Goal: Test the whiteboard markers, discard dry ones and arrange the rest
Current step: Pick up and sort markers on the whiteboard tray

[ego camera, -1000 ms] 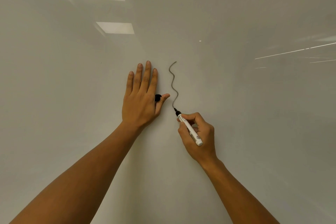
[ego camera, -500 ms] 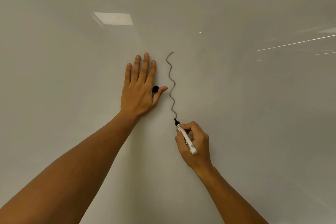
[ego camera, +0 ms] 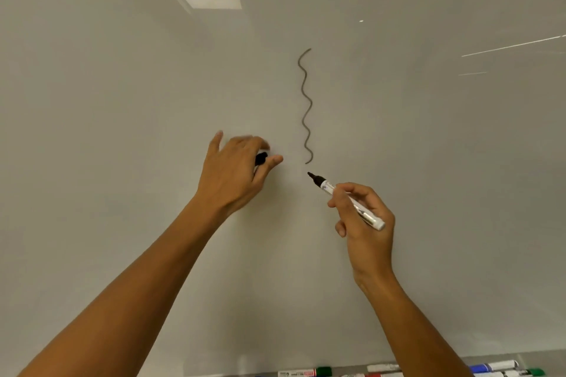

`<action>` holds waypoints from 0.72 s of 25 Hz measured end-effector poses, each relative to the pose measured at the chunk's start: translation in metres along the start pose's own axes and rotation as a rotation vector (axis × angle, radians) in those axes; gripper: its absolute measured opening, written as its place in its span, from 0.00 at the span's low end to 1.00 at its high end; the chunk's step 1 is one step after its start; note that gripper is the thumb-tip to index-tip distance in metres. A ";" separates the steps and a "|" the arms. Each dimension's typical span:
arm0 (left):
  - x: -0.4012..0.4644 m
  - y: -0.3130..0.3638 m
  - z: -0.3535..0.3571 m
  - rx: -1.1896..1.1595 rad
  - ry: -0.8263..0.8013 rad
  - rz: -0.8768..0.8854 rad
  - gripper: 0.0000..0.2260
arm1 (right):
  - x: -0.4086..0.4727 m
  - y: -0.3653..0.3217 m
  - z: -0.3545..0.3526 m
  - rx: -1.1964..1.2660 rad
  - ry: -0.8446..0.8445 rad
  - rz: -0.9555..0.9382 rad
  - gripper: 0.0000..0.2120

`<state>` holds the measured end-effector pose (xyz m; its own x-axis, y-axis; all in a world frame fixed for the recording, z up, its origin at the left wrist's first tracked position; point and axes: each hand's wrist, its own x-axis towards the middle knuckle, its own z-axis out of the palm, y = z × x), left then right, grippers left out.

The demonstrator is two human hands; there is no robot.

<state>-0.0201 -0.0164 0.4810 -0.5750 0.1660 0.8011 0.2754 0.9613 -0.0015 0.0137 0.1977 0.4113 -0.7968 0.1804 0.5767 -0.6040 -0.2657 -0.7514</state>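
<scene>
A white marker with a black tip (ego camera: 352,200) is pinched in my right hand (ego camera: 364,223); its tip sits just off the whiteboard (ego camera: 428,162), below the end of a dark wavy line (ego camera: 306,107) drawn on it. My left hand (ego camera: 235,171) is curled away from the board and holds the black marker cap (ego camera: 261,158) between thumb and fingers. Its fingertips are blurred.
Along the bottom edge lies the board's tray (ego camera: 444,361) with several markers: a green-capped one (ego camera: 306,372), a red-labelled one (ego camera: 382,368), and blue (ego camera: 493,366) and green ones (ego camera: 526,372) at the right. Ceiling lights reflect in the board's upper part.
My right hand finished the wavy line and lifted the marker tip off the board. My left hand left the board and curled round the cap. The view tilted down, showing the tray.
</scene>
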 end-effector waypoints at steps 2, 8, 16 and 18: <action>-0.026 0.004 0.000 -0.036 -0.039 -0.094 0.31 | -0.017 -0.003 -0.003 0.044 -0.026 0.062 0.14; -0.102 0.008 0.021 -0.056 -0.139 -0.036 0.26 | -0.056 0.007 -0.001 -0.031 -0.143 0.166 0.16; -0.187 -0.002 0.039 -0.043 -0.268 0.022 0.24 | -0.105 0.050 -0.011 -0.128 -0.220 0.356 0.14; -0.204 0.000 0.043 -0.046 -0.244 0.030 0.23 | -0.115 0.058 -0.011 -0.142 -0.232 0.398 0.13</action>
<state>0.0644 -0.0407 0.2918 -0.7333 0.2477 0.6332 0.3269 0.9450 0.0090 0.0701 0.1721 0.2975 -0.9513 -0.1293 0.2797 -0.2624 -0.1360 -0.9553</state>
